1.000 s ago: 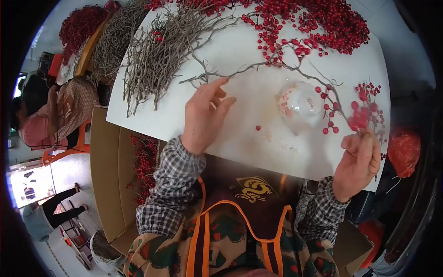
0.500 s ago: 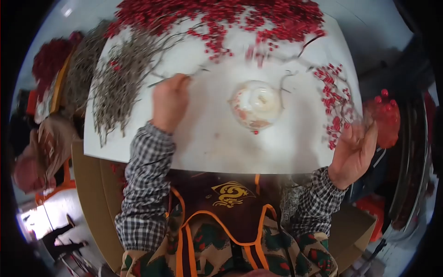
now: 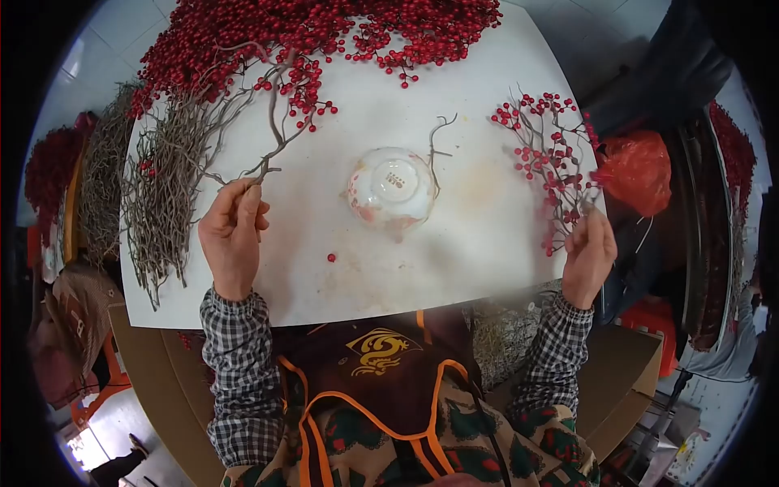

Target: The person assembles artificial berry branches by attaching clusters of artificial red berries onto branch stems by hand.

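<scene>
At the left of the frame the left hand pinches the bare lower stem of a grey branch, fingers closed round it just where it forks, so the berried upper end rises toward the heap of red berries along the top edge. At the right edge the right hand grips the base of a berry sprig, fingers curled shut on the stem, holding it fanned out over the white table, probably to keep its twigs from tangling. Between the hands an upturned bowl sits mid-table, a stray twig just beside it and a loose berry below. Bare grey twigs lie bundled at the left, within easy reach of the left hand.
</scene>
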Motion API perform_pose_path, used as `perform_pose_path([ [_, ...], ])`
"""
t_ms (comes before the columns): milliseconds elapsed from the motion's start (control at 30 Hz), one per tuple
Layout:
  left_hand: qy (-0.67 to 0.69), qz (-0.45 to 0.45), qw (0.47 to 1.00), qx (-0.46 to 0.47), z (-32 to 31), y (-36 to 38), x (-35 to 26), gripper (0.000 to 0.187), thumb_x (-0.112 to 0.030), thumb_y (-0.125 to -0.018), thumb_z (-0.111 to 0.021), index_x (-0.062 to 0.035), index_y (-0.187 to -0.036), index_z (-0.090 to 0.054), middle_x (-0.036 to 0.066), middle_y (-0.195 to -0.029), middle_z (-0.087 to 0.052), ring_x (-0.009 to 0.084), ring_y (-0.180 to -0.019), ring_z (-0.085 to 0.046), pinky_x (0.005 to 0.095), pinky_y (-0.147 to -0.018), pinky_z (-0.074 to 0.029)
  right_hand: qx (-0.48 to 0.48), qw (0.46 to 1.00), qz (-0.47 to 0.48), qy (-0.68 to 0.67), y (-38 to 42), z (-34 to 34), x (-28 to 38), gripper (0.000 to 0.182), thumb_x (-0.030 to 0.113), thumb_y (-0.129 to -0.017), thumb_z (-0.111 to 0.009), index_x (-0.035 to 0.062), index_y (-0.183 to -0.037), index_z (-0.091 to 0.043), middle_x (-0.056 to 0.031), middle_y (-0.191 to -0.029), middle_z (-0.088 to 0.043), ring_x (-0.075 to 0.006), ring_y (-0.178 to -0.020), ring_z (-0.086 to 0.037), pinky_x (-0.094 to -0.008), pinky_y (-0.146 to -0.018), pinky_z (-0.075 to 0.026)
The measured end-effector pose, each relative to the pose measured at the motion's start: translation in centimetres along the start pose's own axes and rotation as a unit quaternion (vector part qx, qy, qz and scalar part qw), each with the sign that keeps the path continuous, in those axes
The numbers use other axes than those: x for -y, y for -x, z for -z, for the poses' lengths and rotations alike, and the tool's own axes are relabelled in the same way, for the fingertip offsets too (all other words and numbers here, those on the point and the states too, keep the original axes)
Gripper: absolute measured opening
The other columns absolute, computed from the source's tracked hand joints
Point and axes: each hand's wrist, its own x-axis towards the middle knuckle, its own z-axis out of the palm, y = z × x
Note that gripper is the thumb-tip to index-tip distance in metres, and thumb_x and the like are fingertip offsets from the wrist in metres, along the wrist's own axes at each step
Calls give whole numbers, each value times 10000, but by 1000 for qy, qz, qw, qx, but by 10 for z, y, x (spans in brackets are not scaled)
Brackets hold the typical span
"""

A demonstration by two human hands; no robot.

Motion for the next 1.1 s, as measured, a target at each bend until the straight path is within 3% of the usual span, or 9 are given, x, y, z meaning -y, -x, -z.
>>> perform_pose_path([
  [233,2,-39,999,5,-1,12,-1,190,-124,-922,-605,3,-1057,-645,16,-762,-620,54,-641,-532,189,-536,-426,3,995,83,-54,13,-7,21,253,178,-973,-516,-22,-1112,-584,54,-670,-439,-26,-557,-356,-207,-508,-295],
  [367,-44,-62,997,0,2,17,9,214,-118,-927,-577,-9,-1098,-645,19,-796,-644,43,-631,-545,183,-527,-417,-18,983,82,161,18,8,15,293,182,-956,-537,-34,-1153,-565,48,-649,-431,-23,-556,-359,-209,-480,-288],
  [467,-124,-94,987,29,4,17,6,201,-49,-888,-584,9,-1068,-651,57,-835,-659,87,-690,-598,219,-602,-492,-2,873,140,467,10,48,-17,344,217,-965,-532,-42,-1192,-543,14,-668,-468,-45,-585,-427,-227,-532,-387],
  [600,-137,-192,972,9,4,15,5,183,11,-830,-634,6,-1010,-672,105,-785,-650,153,-640,-588,267,-582,-466,-6,858,120,500,14,51,-5,319,225,-949,-554,-26,-1141,-601,-106,-877,-661,-144,-779,-602,-284,-690,-483],
  [700,-97,-182,978,6,6,20,8,191,19,-817,-643,-6,-1003,-676,107,-778,-647,157,-653,-593,268,-597,-467,1,767,200,610,20,43,16,311,229,-955,-548,-36,-1099,-621,-186,-1011,-670,-283,-865,-646,-348,-780,-490],
  [900,4,-254,967,-28,-1,30,24,228,30,-773,-669,-22,-995,-680,114,-864,-667,242,-722,-627,316,-635,-498,7,730,241,639,12,51,43,392,269,-974,-500,-52,-1184,-577,-166,-1172,-619,-257,-1041,-601,-341,-885,-463],
  [967,50,-234,971,-27,-4,30,24,208,3,-786,-681,-25,-992,-675,118,-865,-660,234,-767,-633,321,-664,-502,-39,676,394,621,44,8,64,306,267,-884,-660,31,-1075,-696,-166,-1014,-684,-294,-845,-661,-393,-769,-544],
  [1033,71,-232,969,-43,-3,32,19,169,-4,-799,-681,-21,-967,-673,115,-833,-649,236,-743,-626,321,-656,-502,59,770,458,440,30,7,48,279,257,-902,-644,7,-1006,-712,-156,-933,-690,-245,-832,-654,-347,-737,-536],
  [1100,103,-233,966,-43,-7,34,23,150,-14,-810,-675,-21,-960,-669,110,-850,-652,236,-759,-631,324,-659,-504,173,874,303,339,53,-28,47,194,44,-913,-573,-117,-1014,-612,-106,-763,-607,-147,-616,-504,-286,-550,-446],
])
